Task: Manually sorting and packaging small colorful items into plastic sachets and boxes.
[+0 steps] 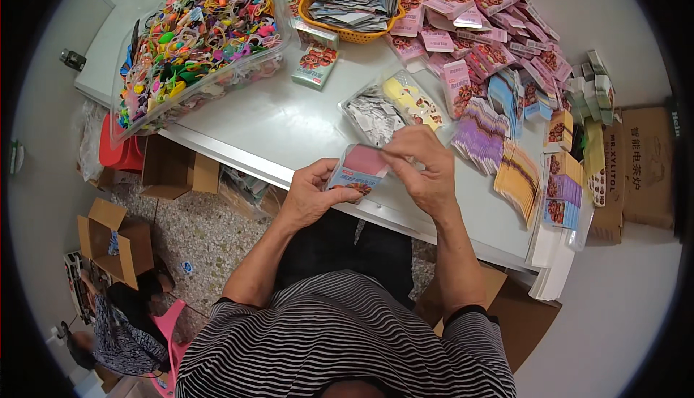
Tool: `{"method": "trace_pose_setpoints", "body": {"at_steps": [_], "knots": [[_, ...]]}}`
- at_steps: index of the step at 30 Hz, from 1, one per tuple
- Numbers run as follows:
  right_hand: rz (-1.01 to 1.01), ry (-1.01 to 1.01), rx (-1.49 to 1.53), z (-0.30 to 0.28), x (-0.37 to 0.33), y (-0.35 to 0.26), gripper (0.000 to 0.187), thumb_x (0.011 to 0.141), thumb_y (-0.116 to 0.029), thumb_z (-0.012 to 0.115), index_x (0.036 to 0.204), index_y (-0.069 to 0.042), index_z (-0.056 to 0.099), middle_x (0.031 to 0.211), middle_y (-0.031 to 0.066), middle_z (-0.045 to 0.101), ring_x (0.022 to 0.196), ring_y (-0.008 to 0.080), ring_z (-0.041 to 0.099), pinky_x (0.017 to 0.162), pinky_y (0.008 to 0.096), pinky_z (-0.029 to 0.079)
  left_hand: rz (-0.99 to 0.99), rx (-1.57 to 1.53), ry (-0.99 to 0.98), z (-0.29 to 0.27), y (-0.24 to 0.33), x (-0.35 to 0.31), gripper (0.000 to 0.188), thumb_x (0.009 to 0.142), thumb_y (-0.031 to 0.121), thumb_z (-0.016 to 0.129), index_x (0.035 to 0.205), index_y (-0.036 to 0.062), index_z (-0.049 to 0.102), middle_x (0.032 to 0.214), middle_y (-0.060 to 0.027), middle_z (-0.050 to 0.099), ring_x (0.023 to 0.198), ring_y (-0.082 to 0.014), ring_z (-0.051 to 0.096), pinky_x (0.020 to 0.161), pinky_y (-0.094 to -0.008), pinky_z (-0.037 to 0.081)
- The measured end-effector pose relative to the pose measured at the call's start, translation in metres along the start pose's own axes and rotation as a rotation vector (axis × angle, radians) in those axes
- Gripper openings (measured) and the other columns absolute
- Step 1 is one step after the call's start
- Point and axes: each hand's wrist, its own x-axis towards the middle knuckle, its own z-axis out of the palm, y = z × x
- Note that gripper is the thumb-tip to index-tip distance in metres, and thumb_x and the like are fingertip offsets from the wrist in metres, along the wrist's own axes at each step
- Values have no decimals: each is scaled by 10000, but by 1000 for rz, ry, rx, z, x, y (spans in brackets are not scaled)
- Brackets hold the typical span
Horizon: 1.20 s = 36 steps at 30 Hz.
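Observation:
Just over the table's front edge, my left hand (312,194) grips a small light-blue cardboard box (356,175), its thumb across the printed front. The top of the box stands open, and something pink shows inside it. Curled fingers of my right hand (423,167) meet at the upper right corner of the box; what they pinch, if anything, is hidden. Behind the hands lies a clear plastic tray (348,106) with small white paper slips (376,122) in one part and yellow round pieces (405,94) in another.
A large clear bin (249,65) of colourful trinkets stands at the far left. Near it are a green box (315,65) and a yellow basket (307,16) of flat cards. Pink boxes (499,0) pile at the back right; purple packets (478,129) and orange packets (517,177) line the right side.

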Motion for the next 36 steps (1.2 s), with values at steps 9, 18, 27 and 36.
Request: {"method": "trace_pose_setpoints", "body": {"at_steps": [9,18,27,36], "knots": [[-214,-193,-326,16,39,-16,187,795,-88,773,973,-36,745,1237,154,641,1196,348,589,997,416,468,36,-20,86,-41,17,8,449,848,17,782,1243,-60,584,1054,-144,732,953,-184,715,848,-297,583],[-74,-49,-252,63,191,25,201,954,-158,661,1065,-3,727,972,89,711,898,147,645,796,289,510,160,78,187,-130,29,59,360,869,40,763,1185,-48,615,1011,-116,736,873,-147,700,801,-279,572],[-337,-233,-439,195,328,42,263,889,-163,693,1126,-50,716,1145,143,697,1036,283,676,894,372,531,118,73,200,-184,36,74,340,874,56,766,1161,-39,612,1037,-111,733,916,-147,696,842,-293,569],[-484,-429,-1117,273,403,94,306,813,-162,697,1115,-118,728,1270,106,649,1243,324,556,986,480,487,105,108,212,-221,28,78,406,834,204,826,1149,6,663,964,-52,731,884,-88,654,804,-257,518]]}}
